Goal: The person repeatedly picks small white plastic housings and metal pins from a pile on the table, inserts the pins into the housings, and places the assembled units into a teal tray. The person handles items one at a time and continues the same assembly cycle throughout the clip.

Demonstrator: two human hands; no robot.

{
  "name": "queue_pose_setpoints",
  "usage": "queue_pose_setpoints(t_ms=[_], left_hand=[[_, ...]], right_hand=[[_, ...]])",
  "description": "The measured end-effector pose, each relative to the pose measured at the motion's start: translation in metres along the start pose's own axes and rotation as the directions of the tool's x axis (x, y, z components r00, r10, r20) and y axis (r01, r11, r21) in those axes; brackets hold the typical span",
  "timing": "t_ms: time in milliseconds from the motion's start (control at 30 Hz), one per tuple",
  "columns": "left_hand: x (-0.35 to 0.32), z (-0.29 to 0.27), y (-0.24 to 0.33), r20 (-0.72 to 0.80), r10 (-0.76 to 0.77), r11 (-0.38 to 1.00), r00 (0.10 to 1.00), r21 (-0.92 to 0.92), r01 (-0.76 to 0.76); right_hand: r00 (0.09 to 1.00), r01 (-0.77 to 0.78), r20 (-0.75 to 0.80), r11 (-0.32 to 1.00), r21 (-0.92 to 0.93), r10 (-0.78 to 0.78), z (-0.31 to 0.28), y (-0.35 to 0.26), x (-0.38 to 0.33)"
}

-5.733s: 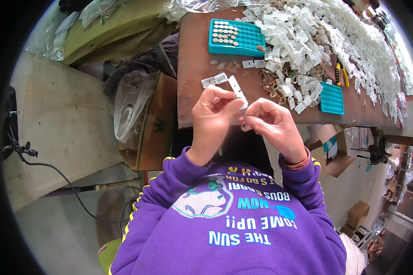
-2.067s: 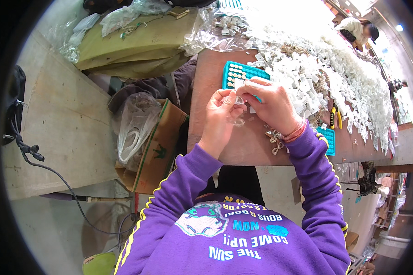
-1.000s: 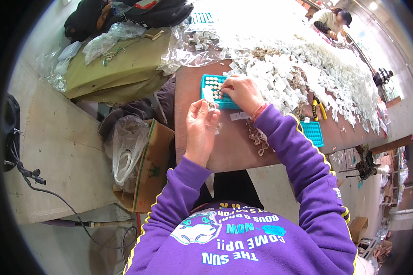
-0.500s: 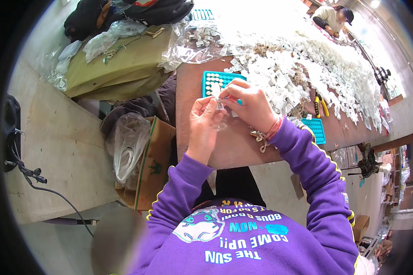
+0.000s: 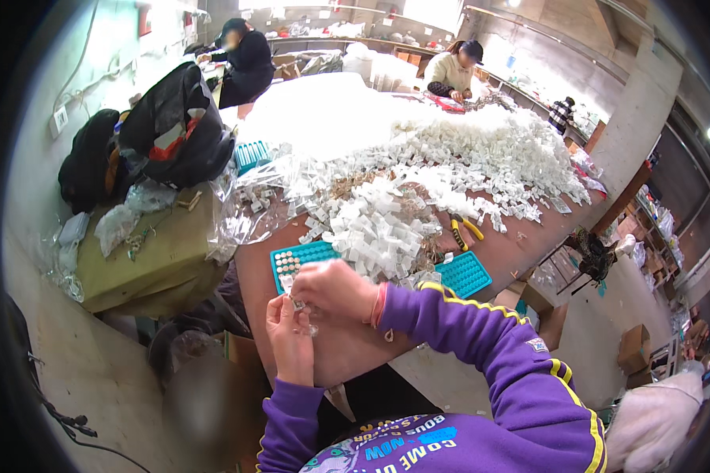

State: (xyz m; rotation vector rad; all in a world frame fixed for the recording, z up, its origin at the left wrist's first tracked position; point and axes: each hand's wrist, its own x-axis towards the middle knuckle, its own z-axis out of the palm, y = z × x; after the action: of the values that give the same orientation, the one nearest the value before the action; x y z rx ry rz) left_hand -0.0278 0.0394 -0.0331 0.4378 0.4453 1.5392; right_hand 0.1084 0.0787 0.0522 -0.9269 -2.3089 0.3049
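Close together over the near left part of the brown table, my left hand [image 5: 291, 344] and my right hand [image 5: 334, 288] pinch a small clear plastic piece [image 5: 297, 304] between their fingertips. Its exact kind is too small to make out. Some clear plastic [image 5: 313, 330] shows below, beside my left fingers. Just beyond my hands lies a teal tray [image 5: 320, 251] with rows of holes. Round cream-coloured pieces [image 5: 284, 263] fill holes at its left side. My right hand partly covers the tray's near edge.
A heap of small white tags [image 5: 375, 225] spreads across the table [image 5: 254, 272]. Pliers with yellow-and-black handles [image 5: 459, 230] and a second teal tray [image 5: 464, 275] lie to the right. Black bags [image 5: 170, 126] rest at the left. Other people [image 5: 452, 72] work farther back.
The view has tilted up and swung, so more of the room shows and my hands sit lower and farther left in it. Both hands keep their pinch on the small piece.
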Motion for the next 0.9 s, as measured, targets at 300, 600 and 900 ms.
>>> queue_pose_setpoints(t_ms=[300, 600, 900], left_hand=[[0.004, -0.006, 0.0, 0.071, 0.022, 0.978, 0.997, -0.211, -0.006], [-0.021, 0.029, 0.011, 0.208, -0.184, 0.962, 0.961, -0.161, 0.219], [-0.046, 0.043, 0.016, 0.159, -0.204, 0.966, 0.966, -0.127, 0.225]], right_hand=[[0.984, 0.137, -0.096, 0.984, -0.113, -0.148, 0.02, -0.011, -0.011], [0.854, -0.494, 0.262, 0.543, 0.679, 0.45, -0.036, -0.02, -0.007], [0.837, -0.417, -0.055, 0.699, 0.581, 0.544, -0.023, -0.056, -0.041]])
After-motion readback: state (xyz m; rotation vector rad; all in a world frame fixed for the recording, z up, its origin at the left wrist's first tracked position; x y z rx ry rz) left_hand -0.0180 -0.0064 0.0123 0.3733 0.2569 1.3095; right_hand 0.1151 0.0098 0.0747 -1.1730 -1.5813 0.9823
